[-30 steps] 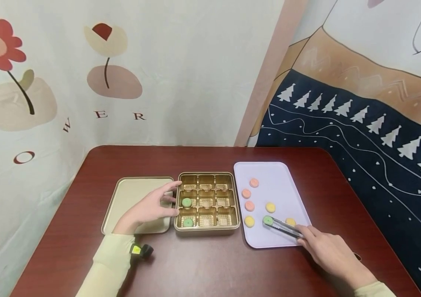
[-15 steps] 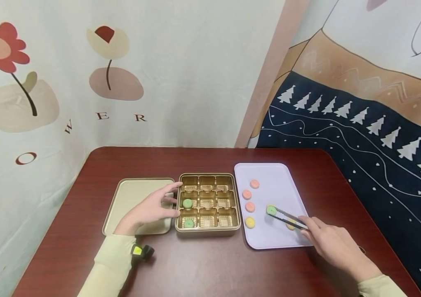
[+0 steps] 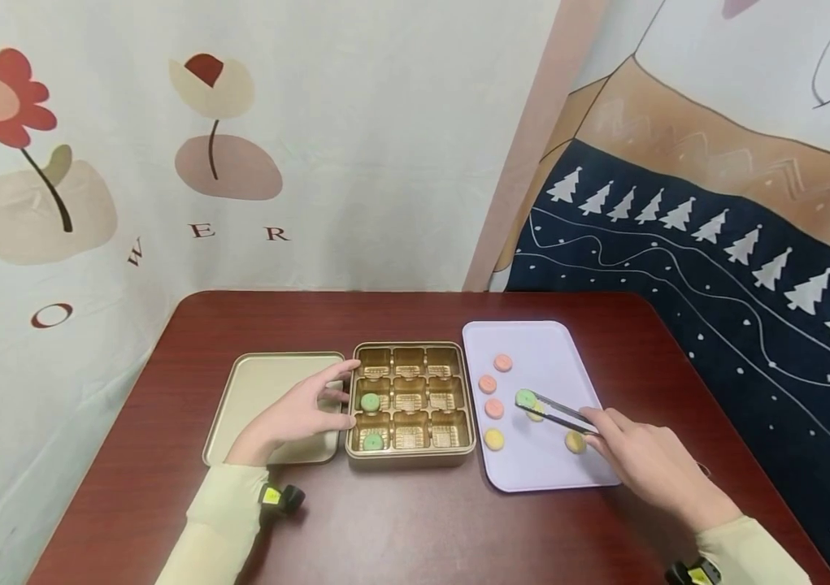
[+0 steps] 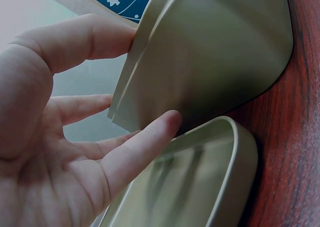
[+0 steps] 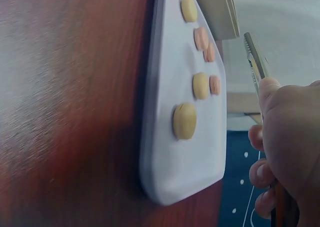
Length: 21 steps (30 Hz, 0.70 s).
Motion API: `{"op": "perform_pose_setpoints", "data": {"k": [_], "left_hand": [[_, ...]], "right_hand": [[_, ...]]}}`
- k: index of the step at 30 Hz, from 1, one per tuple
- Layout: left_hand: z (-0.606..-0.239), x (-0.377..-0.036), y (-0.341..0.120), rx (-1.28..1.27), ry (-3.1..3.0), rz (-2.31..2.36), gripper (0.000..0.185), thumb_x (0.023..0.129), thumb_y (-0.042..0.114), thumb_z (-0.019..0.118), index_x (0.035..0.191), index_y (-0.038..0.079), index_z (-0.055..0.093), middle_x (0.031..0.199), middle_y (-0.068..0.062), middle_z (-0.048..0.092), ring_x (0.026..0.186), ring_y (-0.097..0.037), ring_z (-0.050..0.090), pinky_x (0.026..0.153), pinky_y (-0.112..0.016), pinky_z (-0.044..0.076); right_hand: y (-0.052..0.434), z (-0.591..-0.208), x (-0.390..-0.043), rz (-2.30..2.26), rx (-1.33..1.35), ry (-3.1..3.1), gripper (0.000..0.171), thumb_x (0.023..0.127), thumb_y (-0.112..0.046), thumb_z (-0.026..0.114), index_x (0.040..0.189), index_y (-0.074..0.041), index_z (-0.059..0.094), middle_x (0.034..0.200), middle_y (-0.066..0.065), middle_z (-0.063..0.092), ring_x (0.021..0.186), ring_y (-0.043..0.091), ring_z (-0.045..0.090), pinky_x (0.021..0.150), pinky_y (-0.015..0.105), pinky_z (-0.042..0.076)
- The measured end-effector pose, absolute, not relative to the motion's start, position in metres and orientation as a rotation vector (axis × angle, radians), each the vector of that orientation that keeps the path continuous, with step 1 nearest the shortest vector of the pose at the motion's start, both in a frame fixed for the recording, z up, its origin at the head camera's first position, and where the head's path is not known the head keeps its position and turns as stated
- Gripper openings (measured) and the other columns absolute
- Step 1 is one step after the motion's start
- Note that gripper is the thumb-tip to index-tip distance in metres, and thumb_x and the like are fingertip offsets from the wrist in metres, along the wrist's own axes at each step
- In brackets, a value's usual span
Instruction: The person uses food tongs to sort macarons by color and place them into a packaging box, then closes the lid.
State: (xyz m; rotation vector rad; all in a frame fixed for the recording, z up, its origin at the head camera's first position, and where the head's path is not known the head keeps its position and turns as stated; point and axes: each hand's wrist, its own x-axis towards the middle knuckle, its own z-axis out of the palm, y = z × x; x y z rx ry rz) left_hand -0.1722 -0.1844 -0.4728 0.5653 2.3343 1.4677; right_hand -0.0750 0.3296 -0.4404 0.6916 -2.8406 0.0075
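Table (image 3: 415, 520), dark red: gold box (image 3: 410, 457) set mid-table, lid (image 3: 268, 390) just beside its left wall, lilac tray (image 3: 554, 349) beside its right wall; bare wood left along the near edge. Left hand (image 3: 297, 414): laid over the lid, straight fingers touching the box's left wall, nothing grasped. Right hand (image 3: 641, 459): over the tray's near right corner, tongs (image 3: 557, 412) pinched; green disc (image 3: 526, 398) clamped at their tips, above mid-tray

The flower cloth (image 3: 166, 162) on the far left wall shows the brown letters "O", "W", "E" and "R".
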Motion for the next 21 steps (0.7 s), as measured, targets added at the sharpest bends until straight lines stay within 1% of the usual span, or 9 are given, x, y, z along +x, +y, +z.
{"op": "perform_pose_setpoints", "data": {"k": [5, 8, 11, 13, 15, 19, 21], "left_hand": [[-0.472, -0.172, -0.185, 0.562, 2.340, 1.458, 0.097, 0.084, 0.014, 0.085, 0.165, 0.009, 0.031, 0.165, -0.021, 0.039, 0.129, -0.042, 0.061, 0.114, -0.069, 0.040], [-0.472, -0.171, -0.185, 0.550, 2.337, 1.461, 0.097, 0.084, 0.014, 0.085, 0.165, 0.009, 0.032, 0.165, -0.021, 0.039, 0.130, -0.042, 0.061, 0.113, -0.069, 0.041], [-0.472, -0.171, -0.185, 0.545, 2.330, 1.468, 0.097, 0.084, 0.014, 0.085, 0.165, 0.010, 0.032, 0.164, -0.021, 0.040, 0.130, -0.042, 0.060, 0.113, -0.068, 0.042], [-0.471, -0.171, -0.184, 0.543, 2.327, 1.471, 0.097, 0.084, 0.014, 0.085, 0.165, 0.010, 0.032, 0.164, -0.021, 0.041, 0.130, -0.042, 0.061, 0.112, -0.068, 0.043], [-0.471, -0.171, -0.184, 0.540, 2.325, 1.472, 0.096, 0.084, 0.014, 0.085, 0.165, 0.011, 0.032, 0.163, -0.021, 0.041, 0.130, -0.042, 0.060, 0.112, -0.067, 0.043], [-0.471, -0.171, -0.185, 0.531, 2.322, 1.475, 0.096, 0.084, 0.013, 0.084, 0.165, 0.011, 0.032, 0.164, -0.020, 0.041, 0.130, -0.041, 0.061, 0.113, -0.067, 0.043], [-0.471, -0.171, -0.185, 0.531, 2.317, 1.479, 0.096, 0.084, 0.012, 0.084, 0.165, 0.011, 0.032, 0.164, -0.020, 0.040, 0.130, -0.041, 0.060, 0.113, -0.067, 0.043]], "right_hand": [[0.317, -0.438, -0.088, 0.006, 0.748, -2.831, 0.047, 0.093, -0.028, 0.079, 0.134, -0.015, 0.061, 0.103, 0.000, 0.073, 0.065, 0.007, 0.058, 0.057, 0.032, 0.054], [0.308, -0.438, -0.095, 0.007, 0.777, -2.821, 0.047, 0.093, -0.029, 0.080, 0.134, -0.015, 0.060, 0.101, 0.000, 0.073, 0.065, 0.006, 0.056, 0.057, 0.029, 0.054], [0.299, -0.439, -0.104, 0.029, 0.813, -2.792, 0.048, 0.092, -0.028, 0.082, 0.133, -0.015, 0.061, 0.097, -0.002, 0.073, 0.062, 0.004, 0.051, 0.054, 0.024, 0.049], [0.293, -0.439, -0.110, 0.038, 0.836, -2.765, 0.048, 0.090, -0.026, 0.083, 0.132, -0.015, 0.061, 0.093, -0.002, 0.071, 0.059, 0.005, 0.048, 0.050, 0.023, 0.044], [0.286, -0.439, -0.116, 0.043, 0.866, -2.742, 0.047, 0.090, -0.026, 0.083, 0.131, -0.014, 0.062, 0.090, -0.001, 0.070, 0.056, 0.006, 0.046, 0.048, 0.023, 0.042], [0.269, -0.438, -0.129, 0.035, 0.922, -2.728, 0.044, 0.094, -0.028, 0.078, 0.131, -0.013, 0.061, 0.090, 0.001, 0.068, 0.056, 0.011, 0.051, 0.050, 0.032, 0.049], [0.261, -0.437, -0.135, 0.035, 0.947, -2.723, 0.044, 0.097, -0.029, 0.076, 0.134, -0.013, 0.059, 0.092, 0.002, 0.068, 0.057, 0.014, 0.057, 0.053, 0.037, 0.053]]}}
